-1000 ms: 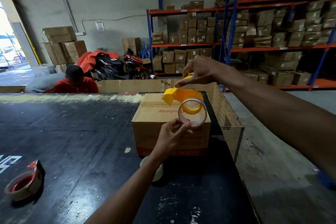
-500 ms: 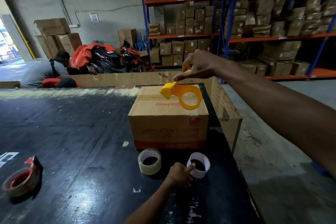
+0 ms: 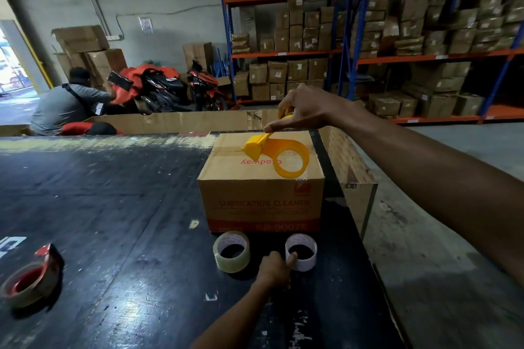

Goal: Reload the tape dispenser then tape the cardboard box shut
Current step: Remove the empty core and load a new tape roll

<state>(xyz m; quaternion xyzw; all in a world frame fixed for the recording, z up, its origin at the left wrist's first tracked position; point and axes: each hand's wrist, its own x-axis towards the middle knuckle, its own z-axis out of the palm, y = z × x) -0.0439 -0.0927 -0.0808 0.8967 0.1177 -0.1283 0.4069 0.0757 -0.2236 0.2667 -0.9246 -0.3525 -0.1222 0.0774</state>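
Holding the yellow tape dispenser (image 3: 279,154) up over the cardboard box (image 3: 262,183), the right hand (image 3: 302,110) had its fingers wrapped around the handle, hoop hanging empty with no roll on it, so my guess is it was kept up there out of the way and ready for loading. The left hand (image 3: 273,269) was down on the black table (image 3: 113,207) in front of the box, index finger touching the outer wall of the empty white tape core (image 3: 301,251), rest of the fingers curled, not actually gripping anything as far as I could tell. Just beside that sat the clear tape roll (image 3: 232,251), the fresh 1 by the look of it, probably the next grab. Box flaps were folded down with the seam showing, what's inside hidden. There was another, red dispenser (image 3: 29,282) with a roll on it, well off to the left. A bigger open cardboard bin (image 3: 358,178) stood behind the table, contents not visible from there.
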